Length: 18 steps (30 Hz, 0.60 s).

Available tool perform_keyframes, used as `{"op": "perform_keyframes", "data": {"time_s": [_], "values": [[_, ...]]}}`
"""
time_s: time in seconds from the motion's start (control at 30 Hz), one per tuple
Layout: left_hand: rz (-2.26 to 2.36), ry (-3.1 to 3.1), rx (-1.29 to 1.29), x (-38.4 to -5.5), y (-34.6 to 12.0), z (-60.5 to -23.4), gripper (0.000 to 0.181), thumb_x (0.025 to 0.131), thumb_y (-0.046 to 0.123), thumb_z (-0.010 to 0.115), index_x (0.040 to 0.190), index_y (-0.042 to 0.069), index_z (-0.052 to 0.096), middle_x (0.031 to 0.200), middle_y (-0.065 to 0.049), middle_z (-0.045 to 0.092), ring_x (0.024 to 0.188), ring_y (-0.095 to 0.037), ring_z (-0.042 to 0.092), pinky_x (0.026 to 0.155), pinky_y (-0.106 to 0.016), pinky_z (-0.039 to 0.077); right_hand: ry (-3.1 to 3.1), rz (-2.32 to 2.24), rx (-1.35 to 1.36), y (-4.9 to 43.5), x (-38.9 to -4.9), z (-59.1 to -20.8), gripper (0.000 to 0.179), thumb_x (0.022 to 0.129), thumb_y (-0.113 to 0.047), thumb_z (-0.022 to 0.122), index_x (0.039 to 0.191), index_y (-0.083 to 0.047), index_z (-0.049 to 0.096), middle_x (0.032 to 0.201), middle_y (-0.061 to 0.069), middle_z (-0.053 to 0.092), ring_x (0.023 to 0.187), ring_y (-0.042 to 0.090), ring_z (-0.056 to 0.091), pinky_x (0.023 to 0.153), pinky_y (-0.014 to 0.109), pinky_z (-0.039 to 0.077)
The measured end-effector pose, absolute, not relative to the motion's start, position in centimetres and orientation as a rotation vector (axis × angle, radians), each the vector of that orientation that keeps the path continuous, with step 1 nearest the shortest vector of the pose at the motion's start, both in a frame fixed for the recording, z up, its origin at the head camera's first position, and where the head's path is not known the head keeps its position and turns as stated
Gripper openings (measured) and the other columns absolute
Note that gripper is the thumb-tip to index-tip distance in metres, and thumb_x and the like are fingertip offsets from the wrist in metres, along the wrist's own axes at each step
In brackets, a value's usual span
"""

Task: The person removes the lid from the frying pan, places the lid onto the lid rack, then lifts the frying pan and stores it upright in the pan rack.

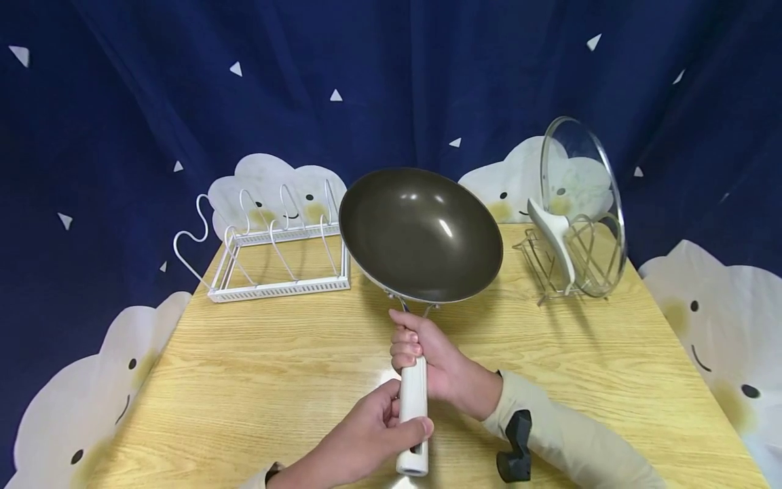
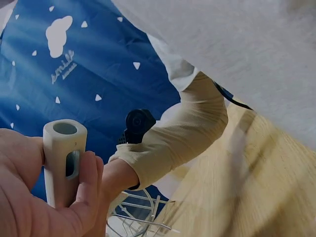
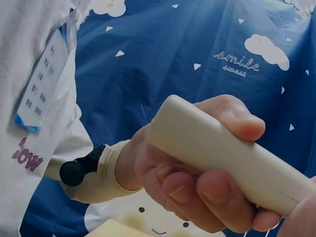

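A dark-coated frying pan [image 1: 421,234] with a pale handle [image 1: 414,394] is held up over the table, its inside facing me. My right hand [image 1: 436,356] grips the handle close to the pan, fingers wrapped round it. Nearer the handle's end, my left hand [image 1: 381,428] holds it with the thumb laid across the top. In the left wrist view the hollow handle end [image 2: 65,129] and its slot show between thumb and fingers. The right wrist view shows the left hand [image 3: 212,192] curled under the handle [image 3: 212,143].
A white wire rack [image 1: 281,292] stands at the back left, just left of the pan. At the back right, a glass lid [image 1: 620,204] with a pale handle [image 1: 552,234] leans upright in a metal wire stand [image 1: 540,265]. A blue curtain [image 1: 391,81] hangs behind the wooden table [image 1: 244,380].
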<state>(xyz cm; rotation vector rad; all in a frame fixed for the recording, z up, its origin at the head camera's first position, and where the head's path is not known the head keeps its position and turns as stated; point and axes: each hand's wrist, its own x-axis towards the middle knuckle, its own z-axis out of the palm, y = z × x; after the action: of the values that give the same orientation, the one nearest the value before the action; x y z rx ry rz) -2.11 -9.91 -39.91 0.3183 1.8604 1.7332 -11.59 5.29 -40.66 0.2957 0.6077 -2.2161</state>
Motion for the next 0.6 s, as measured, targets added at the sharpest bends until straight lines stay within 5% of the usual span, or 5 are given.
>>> {"op": "perform_keyframes", "data": {"time_s": [0.6], "values": [[1.671,1.975,0.35,-2.6,-11.0,-37.1,0.033,0.098,0.024,0.065,0.115,-0.001,0.051,0.082,-0.001,0.06,0.073,-0.008,0.056,0.065,-0.022,0.05,0.533,-2.203,0.216,3.6,-12.9,-38.3,0.043,0.108,-0.026,0.05,0.068,-0.02,0.036,0.05,-0.01,0.039,0.038,0.0,0.038,0.039,0.014,0.033]]}}
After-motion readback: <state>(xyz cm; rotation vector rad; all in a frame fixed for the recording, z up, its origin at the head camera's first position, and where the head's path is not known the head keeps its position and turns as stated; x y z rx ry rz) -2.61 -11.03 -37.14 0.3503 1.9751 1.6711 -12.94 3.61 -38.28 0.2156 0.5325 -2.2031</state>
